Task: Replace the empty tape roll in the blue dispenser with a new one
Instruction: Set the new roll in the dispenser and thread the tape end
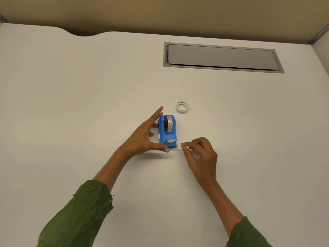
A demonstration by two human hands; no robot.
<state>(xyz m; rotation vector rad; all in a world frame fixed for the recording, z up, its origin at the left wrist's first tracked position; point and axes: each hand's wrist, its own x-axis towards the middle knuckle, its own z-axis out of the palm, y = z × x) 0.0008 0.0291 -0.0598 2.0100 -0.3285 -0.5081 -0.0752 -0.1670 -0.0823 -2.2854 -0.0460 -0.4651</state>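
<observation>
The blue dispenser (pixel 168 132) stands on the white table, cutter end toward me, with a grey-white tape roll (pixel 169 121) seated in it on a black hub. My left hand (pixel 148 135) brackets its left side, thumb against the front corner and fingers touching the rear left. My right hand (pixel 200 154) hovers just right of the cutter end. Its thumb and forefinger are pinched together, and I see nothing between them. A white ring-shaped roll (pixel 182 107) lies flat on the table just beyond the dispenser, to the right.
A grey cable-port flap (pixel 222 57) is set into the white table (pixel 89 113) at the back right. A tan partition wall runs along the far edge, which has a curved notch at the back left. Both forearms wear green sleeves.
</observation>
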